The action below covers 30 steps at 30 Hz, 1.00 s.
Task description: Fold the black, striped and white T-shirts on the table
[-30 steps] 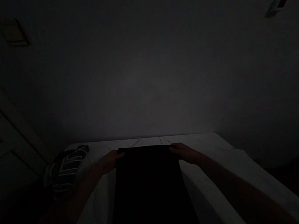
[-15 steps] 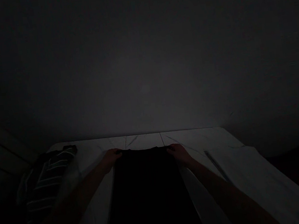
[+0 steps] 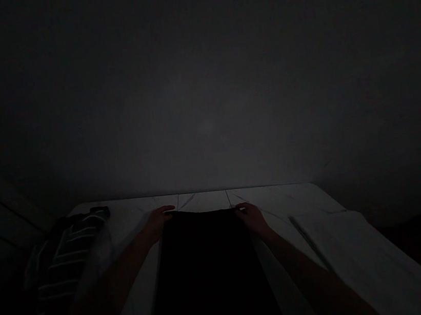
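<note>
A black piece of cloth (image 3: 210, 271), perhaps a garment, lies stretched lengthwise over the table; the dark picture hides its details. At its far left corner my left hand (image 3: 158, 223) pinches the edge, with the index finger stretched out past the cloth. My right hand (image 3: 251, 217) grips the far right corner between thumb and fingers. The far edge runs nearly straight between both hands, dipping slightly in the middle. The near end of the cloth runs out of the picture at the bottom.
A white marble-patterned table (image 3: 278, 197) stands against a grey wall (image 3: 201, 86). On its left side lies a dark striped garment (image 3: 66, 259), hanging toward the edge. A pale folded cloth or sheet (image 3: 358, 246) lies at the right.
The cloth's far edge looks smoother than before. My left index finger has lifted and straightened; both hands stay at the corners. The view has tilted up slightly.
</note>
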Tool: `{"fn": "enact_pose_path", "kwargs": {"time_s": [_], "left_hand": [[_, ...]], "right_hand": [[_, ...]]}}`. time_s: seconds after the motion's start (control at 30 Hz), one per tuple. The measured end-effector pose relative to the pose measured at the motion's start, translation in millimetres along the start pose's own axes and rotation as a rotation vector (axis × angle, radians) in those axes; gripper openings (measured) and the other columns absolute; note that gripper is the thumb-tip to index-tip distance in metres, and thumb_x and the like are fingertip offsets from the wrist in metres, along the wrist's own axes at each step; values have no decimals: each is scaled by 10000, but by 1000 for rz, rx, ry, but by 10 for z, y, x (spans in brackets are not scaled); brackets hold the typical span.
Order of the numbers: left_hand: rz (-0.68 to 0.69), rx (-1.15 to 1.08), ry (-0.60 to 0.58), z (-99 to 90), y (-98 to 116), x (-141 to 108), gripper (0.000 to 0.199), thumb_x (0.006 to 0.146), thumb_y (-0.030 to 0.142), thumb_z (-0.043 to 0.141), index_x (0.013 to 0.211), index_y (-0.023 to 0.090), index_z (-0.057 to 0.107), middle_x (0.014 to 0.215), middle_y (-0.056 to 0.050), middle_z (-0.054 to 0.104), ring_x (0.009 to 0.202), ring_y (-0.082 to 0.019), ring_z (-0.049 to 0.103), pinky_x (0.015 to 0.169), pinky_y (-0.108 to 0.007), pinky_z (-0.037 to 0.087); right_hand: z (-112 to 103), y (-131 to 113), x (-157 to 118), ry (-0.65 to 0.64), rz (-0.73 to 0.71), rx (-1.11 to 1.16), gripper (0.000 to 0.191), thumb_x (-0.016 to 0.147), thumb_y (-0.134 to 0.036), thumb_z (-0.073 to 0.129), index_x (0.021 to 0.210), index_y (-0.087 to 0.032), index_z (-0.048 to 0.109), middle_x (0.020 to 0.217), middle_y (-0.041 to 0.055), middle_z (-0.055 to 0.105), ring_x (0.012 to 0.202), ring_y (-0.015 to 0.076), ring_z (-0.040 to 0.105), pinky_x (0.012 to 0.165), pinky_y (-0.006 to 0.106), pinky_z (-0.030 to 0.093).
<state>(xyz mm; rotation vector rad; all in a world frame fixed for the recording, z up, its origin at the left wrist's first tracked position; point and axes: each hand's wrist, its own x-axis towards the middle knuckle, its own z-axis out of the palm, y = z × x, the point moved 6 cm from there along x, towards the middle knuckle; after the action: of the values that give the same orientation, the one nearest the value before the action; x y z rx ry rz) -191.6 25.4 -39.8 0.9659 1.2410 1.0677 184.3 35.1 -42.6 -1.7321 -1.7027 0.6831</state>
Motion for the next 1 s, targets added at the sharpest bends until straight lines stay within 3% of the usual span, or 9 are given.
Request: {"fn": "enact_pose_path", "kwargs": {"time_s": [0.1, 0.23, 0.33, 0.43, 0.53, 0.6, 0.7, 0.83, 1.0], "left_hand": [[68, 94, 43, -36, -2, 5, 567, 576, 271, 733, 1122, 121, 701, 824, -68, 752, 738, -215, 702, 692, -327, 539], [234, 503, 205, -99, 73, 56, 419, 670, 243, 670, 1075, 159, 732, 907, -67, 775, 828, -227, 726, 746, -328, 572], [293, 619, 286, -145, 114, 64, 375, 706, 218, 670, 1075, 179, 720, 975, -66, 776, 908, -238, 733, 857, -366, 587], [371, 679, 373, -143, 143, -68, 376, 810, 199, 578, 1171, 180, 680, 1199, -99, 727, 1120, -254, 681, 1025, -439, 529], [648, 963, 238, 239, 144, -338, 404, 929, 178, 428, 1267, 194, 649, 1371, -97, 646, 1300, -227, 574, 1148, -453, 427], [826, 1220, 39, 635, 25, -527, 437, 968, 213, 417, 1367, 209, 596, 1478, -94, 566, 1398, -235, 483, 1189, -484, 367], [876, 1484, -105, 997, -207, -650, 510, 1002, 355, 453, 1497, 231, 475, 1612, -110, 396, 1515, -294, 296, 1218, -591, 247], [777, 1599, -112, 1003, -371, -574, 562, 1032, 483, 390, 1534, 233, 431, 1614, -133, 384, 1513, -320, 297, 1198, -609, 251], [682, 1615, -46, 812, -378, -472, 576, 1034, 516, 366, 1553, 269, 398, 1639, -112, 342, 1519, -337, 276, 1187, -637, 240]], "right_hand": [[-2, -8, -24, 18, 2, 2, 345, 842, -318, 606, 1126, -151, 706, 943, 86, 770, 869, 219, 720, 782, 307, 527], [-5, -4, -38, 43, 26, -4, 341, 847, -330, 603, 1124, -155, 697, 860, 68, 767, 778, 215, 723, 725, 306, 533], [-46, 15, -56, 88, 46, -32, 354, 833, -340, 629, 1126, -151, 690, 897, 91, 769, 821, 239, 727, 781, 344, 543], [-96, -27, -140, 179, 29, -80, 390, 873, -327, 577, 1199, -131, 660, 991, 124, 762, 882, 251, 729, 832, 372, 555], [5, -311, -313, 197, -208, -191, 407, 951, -250, 429, 1283, -136, 637, 1219, 154, 711, 1087, 246, 687, 977, 394, 523], [236, -584, -470, 65, -448, -302, 435, 987, -229, 379, 1343, -154, 618, 1357, 143, 651, 1262, 243, 597, 1100, 417, 443], [592, -841, -663, -151, -658, -466, 510, 1028, -356, 405, 1487, -153, 496, 1553, 128, 472, 1475, 278, 362, 1213, 498, 282], [775, -813, -665, -288, -619, -611, 691, 1034, -579, 335, 1580, -156, 331, 1641, 123, 297, 1540, 307, 186, 1232, 574, 170], [673, -675, -577, -290, -549, -651, 773, 1020, -651, 265, 1601, -140, 266, 1665, 127, 194, 1550, 327, 124, 1230, 588, 147]]}}
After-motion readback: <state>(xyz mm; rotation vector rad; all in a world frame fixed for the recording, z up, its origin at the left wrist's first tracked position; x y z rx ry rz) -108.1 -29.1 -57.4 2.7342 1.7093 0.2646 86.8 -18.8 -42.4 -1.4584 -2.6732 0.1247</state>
